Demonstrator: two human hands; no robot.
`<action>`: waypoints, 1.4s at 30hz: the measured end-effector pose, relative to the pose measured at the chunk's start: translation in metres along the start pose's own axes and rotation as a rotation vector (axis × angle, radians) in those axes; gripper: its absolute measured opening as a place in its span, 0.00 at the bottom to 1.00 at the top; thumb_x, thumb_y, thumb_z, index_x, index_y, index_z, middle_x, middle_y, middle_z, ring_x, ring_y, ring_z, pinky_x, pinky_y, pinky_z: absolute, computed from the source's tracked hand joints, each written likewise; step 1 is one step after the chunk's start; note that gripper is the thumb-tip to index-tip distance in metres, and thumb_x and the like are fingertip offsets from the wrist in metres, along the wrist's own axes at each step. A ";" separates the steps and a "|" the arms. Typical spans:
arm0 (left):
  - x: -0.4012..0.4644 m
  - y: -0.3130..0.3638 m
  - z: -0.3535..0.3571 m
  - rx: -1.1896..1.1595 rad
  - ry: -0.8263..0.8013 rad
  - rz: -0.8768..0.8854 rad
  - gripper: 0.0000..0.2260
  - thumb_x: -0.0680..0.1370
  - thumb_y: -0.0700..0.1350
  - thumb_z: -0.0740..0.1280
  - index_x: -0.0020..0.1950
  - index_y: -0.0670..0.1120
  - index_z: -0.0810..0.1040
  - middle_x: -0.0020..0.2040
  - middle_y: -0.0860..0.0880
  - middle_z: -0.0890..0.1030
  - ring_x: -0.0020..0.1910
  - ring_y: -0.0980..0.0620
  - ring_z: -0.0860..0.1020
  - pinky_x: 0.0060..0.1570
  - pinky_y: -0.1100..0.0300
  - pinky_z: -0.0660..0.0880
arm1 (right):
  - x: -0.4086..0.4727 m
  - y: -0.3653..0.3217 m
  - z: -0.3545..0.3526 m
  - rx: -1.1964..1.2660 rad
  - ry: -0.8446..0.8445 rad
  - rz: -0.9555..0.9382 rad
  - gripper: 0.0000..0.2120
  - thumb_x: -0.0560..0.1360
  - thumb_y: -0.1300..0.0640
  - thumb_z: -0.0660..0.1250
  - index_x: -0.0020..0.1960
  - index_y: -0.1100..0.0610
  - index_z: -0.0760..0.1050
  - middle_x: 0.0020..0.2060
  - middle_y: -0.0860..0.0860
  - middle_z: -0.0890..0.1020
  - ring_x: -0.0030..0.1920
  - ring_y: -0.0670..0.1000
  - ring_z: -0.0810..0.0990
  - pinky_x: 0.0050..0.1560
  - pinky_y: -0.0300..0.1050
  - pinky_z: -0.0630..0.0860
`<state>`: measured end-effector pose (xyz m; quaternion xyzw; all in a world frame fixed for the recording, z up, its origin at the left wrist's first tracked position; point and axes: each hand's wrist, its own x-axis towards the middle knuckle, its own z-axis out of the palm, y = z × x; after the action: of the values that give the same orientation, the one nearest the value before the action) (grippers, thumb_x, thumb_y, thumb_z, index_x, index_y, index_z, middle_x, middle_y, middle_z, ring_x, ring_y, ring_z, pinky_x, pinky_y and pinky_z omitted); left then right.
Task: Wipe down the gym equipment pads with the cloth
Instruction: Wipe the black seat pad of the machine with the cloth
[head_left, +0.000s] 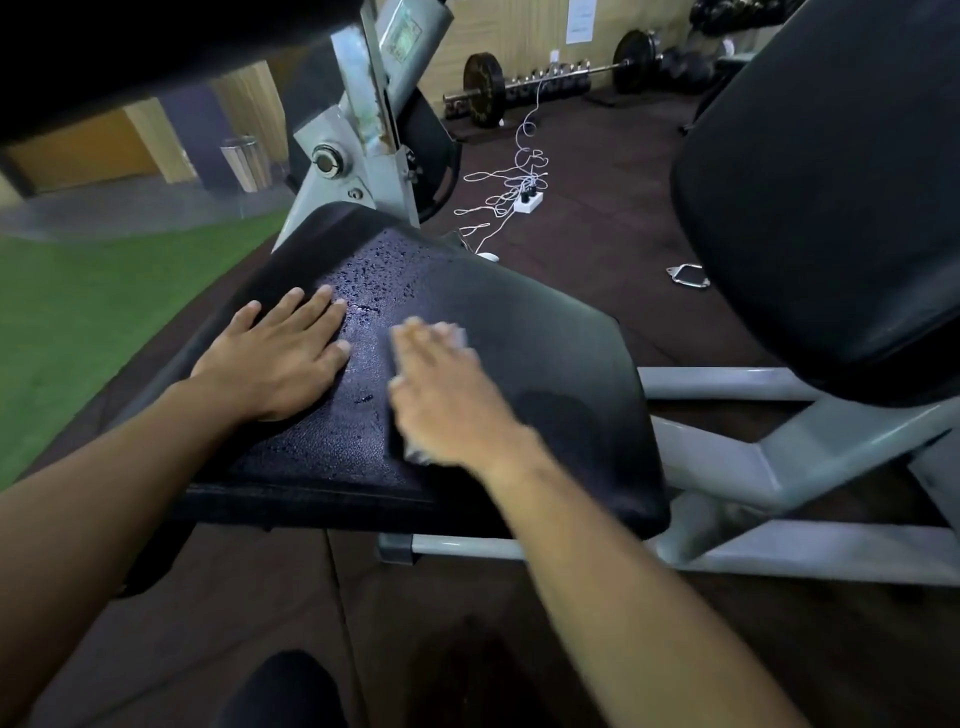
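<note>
A black seat pad of a gym machine lies in front of me, its far and left parts speckled with water droplets. My left hand rests flat on the pad's left side with straight, spread fingers. My right hand presses a pale cloth onto the middle of the pad; the hand is motion-blurred and the cloth shows only past the fingertips and under the heel of the hand. A second black pad, the backrest, rises at the right.
The machine's grey steel frame runs under and right of the seat, with an upright post behind it. A white power strip with tangled cables lies on the dark rubber floor. A barbell sits by the far wall. Green turf lies left.
</note>
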<state>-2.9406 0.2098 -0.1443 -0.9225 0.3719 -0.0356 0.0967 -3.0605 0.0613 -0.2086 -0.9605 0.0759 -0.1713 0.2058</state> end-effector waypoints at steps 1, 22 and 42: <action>0.000 0.000 0.000 0.001 0.003 0.000 0.27 0.82 0.58 0.43 0.80 0.52 0.44 0.80 0.54 0.42 0.79 0.52 0.43 0.76 0.46 0.45 | -0.014 -0.017 0.002 0.005 0.011 -0.057 0.28 0.80 0.51 0.50 0.78 0.59 0.53 0.77 0.55 0.55 0.77 0.57 0.50 0.75 0.55 0.48; -0.002 0.002 -0.002 -0.042 0.025 -0.015 0.25 0.83 0.55 0.45 0.80 0.52 0.46 0.80 0.54 0.44 0.78 0.53 0.44 0.76 0.48 0.44 | -0.056 -0.039 0.000 -0.015 -0.013 -0.116 0.29 0.81 0.47 0.46 0.79 0.54 0.46 0.79 0.50 0.48 0.78 0.51 0.42 0.76 0.51 0.44; -0.013 0.019 -0.018 -0.199 0.169 0.073 0.36 0.75 0.66 0.37 0.79 0.51 0.56 0.79 0.54 0.54 0.78 0.57 0.50 0.75 0.53 0.46 | 0.031 0.059 -0.029 0.221 -0.015 0.258 0.26 0.83 0.47 0.46 0.79 0.52 0.49 0.79 0.46 0.48 0.77 0.47 0.43 0.74 0.51 0.42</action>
<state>-2.9652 0.2031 -0.1305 -0.9072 0.4137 -0.0725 -0.0256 -3.0467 -0.0091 -0.1995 -0.9155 0.1778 -0.1434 0.3311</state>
